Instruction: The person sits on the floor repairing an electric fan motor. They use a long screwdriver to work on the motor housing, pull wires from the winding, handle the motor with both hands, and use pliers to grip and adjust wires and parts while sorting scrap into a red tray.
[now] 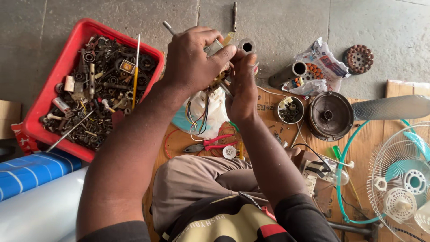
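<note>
We note a crowded work area on a concrete floor. To the left stands a red tray filled with mixed metal scrap, screws and small parts. Below the hands lie pink-handled pliers and a small white disc on a wooden board. To the right we record a small round tin of parts, a dark round motor housing, a printed plastic bag, a rusty perforated disc, a grey fan blade and a white fan guard at the right edge.

The left hand is closed firmly around the motor assembly, fingers wrapped over its top. The right hand is closed against the same piece from the right, thumb and fingertips pressed on it. The assembly is held up above the board, between the tray and the tin. Its shaft projects up-left past the left hand, so the long axis appears to run diagonally from upper left to lower right. Coloured wires hang down from it over a white bag.

Most of the assembly is hidden by both hands; we cannot make out its full shape. The fan guard is cut off by the frame.
</note>
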A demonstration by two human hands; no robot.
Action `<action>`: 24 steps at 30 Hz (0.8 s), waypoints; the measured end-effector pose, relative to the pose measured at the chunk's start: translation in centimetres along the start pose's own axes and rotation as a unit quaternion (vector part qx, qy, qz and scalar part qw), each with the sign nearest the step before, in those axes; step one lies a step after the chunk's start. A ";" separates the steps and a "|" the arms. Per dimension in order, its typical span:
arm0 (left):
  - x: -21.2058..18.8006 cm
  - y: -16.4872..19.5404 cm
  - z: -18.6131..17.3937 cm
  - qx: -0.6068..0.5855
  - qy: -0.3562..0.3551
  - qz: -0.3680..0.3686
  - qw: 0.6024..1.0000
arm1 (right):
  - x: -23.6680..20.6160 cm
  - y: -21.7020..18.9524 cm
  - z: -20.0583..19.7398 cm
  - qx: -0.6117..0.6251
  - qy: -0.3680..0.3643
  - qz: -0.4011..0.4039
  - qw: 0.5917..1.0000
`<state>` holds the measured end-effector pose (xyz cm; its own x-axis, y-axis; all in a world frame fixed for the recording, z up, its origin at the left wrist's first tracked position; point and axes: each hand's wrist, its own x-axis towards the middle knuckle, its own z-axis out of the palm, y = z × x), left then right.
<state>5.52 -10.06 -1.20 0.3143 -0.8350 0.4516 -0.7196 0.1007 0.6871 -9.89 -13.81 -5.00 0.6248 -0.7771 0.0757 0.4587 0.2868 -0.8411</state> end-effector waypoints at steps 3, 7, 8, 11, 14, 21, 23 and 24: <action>0.0 0.5 -0.1 0.018 0.034 0.036 0.999 | 0.0 1.1 -0.2 0.033 0.034 0.009 0.999; 0.2 1.3 -0.4 0.028 0.031 0.008 0.999 | 0.7 1.1 -0.7 0.059 0.071 0.013 0.996; 0.3 1.2 -0.5 0.027 0.015 -0.001 1.000 | 0.9 1.2 -0.7 0.062 0.073 0.010 0.995; 0.2 1.1 -0.7 0.028 0.009 -0.012 1.000 | 0.9 1.5 -0.6 0.032 0.085 0.012 0.996; 0.1 1.2 -0.5 0.031 0.012 -0.004 0.999 | 0.7 1.7 -0.6 0.014 0.095 0.002 0.995; 0.2 1.1 -0.3 0.044 0.030 0.010 0.999 | 1.2 1.8 -1.0 0.016 0.088 0.004 0.996; 0.1 0.9 -0.2 0.047 0.037 0.017 0.998 | 1.0 2.0 -0.9 -0.009 0.109 0.015 0.994; 0.0 0.8 -0.1 0.048 0.039 0.016 0.998 | 0.9 2.0 -0.8 -0.006 0.111 0.010 0.994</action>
<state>5.02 -9.88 -0.62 0.3352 -0.7875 0.5171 -0.7848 0.0702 0.6157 -8.91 -14.42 -7.07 0.4789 -0.8758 -0.0594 0.4396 0.2978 -0.8474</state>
